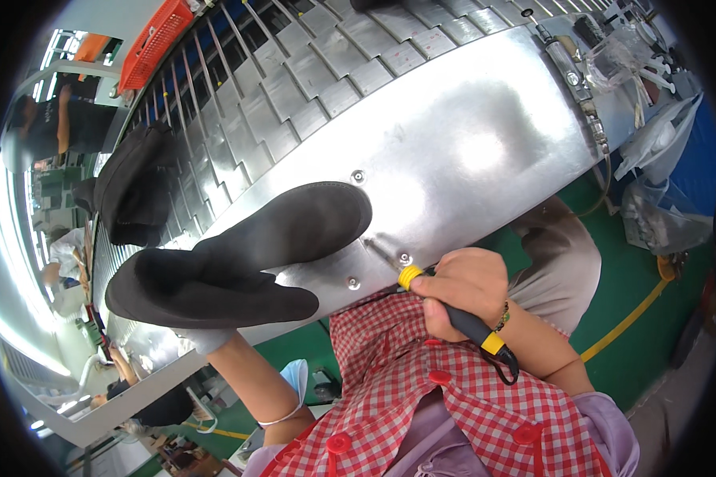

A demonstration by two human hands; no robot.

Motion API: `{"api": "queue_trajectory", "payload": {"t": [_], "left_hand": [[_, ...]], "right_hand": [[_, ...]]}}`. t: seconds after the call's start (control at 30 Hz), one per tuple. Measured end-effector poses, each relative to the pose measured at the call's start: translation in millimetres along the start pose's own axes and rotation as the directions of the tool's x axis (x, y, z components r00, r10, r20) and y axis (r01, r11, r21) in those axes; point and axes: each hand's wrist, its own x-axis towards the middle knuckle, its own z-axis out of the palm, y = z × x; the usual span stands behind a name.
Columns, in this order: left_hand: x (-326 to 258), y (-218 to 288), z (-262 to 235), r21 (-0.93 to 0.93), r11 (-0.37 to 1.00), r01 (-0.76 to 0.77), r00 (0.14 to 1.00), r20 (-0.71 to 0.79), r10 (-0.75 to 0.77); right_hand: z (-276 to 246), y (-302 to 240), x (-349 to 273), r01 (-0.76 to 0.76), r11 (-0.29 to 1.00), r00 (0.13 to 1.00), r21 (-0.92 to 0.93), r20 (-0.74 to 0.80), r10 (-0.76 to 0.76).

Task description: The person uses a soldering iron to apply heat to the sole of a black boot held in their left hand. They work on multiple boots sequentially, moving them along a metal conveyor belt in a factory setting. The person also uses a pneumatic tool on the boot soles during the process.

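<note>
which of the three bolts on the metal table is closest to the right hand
The bolt right beside the yellow-banded tool held in the right hand; the other two sit farther left, one higher in the picture, one lower.

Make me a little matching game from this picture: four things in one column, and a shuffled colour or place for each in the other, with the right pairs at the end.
Things:
1. Tool
2. Nearer boot
3. Basket
4. Mask

Colours and places:
A. Red, at the upper left
B. Looped on the left arm
C. Gripped in the right hand
D. Dark all over

Right pairs: 1-C, 2-D, 3-A, 4-B
</note>
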Motion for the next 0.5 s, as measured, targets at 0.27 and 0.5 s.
{"api": "queue_trajectory", "payload": {"t": [0.27,0.5], "left_hand": [[-31,54,30,-0.206,0.970,0.126,0.981,-0.119,-0.153],[-76,100,-77,0.664,0.560,-0.495,0.826,0.559,0.069]], "right_hand": [[-38,-32,3,0.008,0.995,0.994,-0.096,-0.111,-0.019],[-94,-73,-22,-0.225,0.955,0.948,-0.191,-0.271,0.169]]}}
